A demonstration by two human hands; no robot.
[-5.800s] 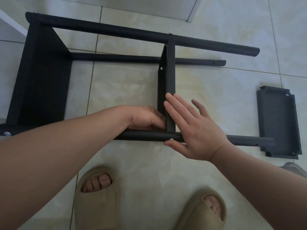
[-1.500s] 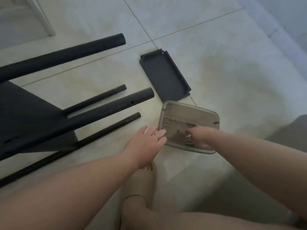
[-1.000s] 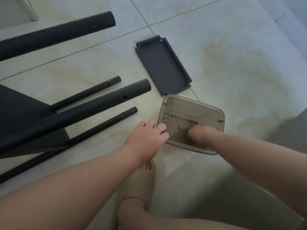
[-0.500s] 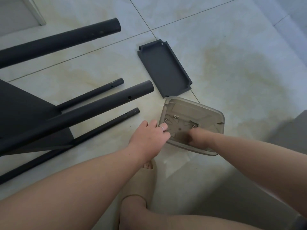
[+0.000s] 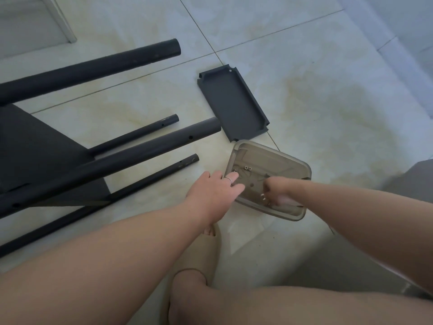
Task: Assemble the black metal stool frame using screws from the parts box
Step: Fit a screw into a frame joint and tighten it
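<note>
Head view: the black stool frame (image 5: 46,148) lies on the floor (image 5: 328,113) at the left, its tubes pointing right. The left hand (image 5: 215,193), fingers straight, touches the left rim of the parts box (image 5: 269,158). Inside the box, near small screws (image 5: 247,168), the right hand (image 5: 277,191) is curled downward; I cannot tell if it pinches one.

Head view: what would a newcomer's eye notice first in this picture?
Both hands meet at the translucent parts box at centre right: the left hand rests on its edge, the right hand reaches inside. The black stool frame lies at left, and a black panel lies just beyond the box.
</note>
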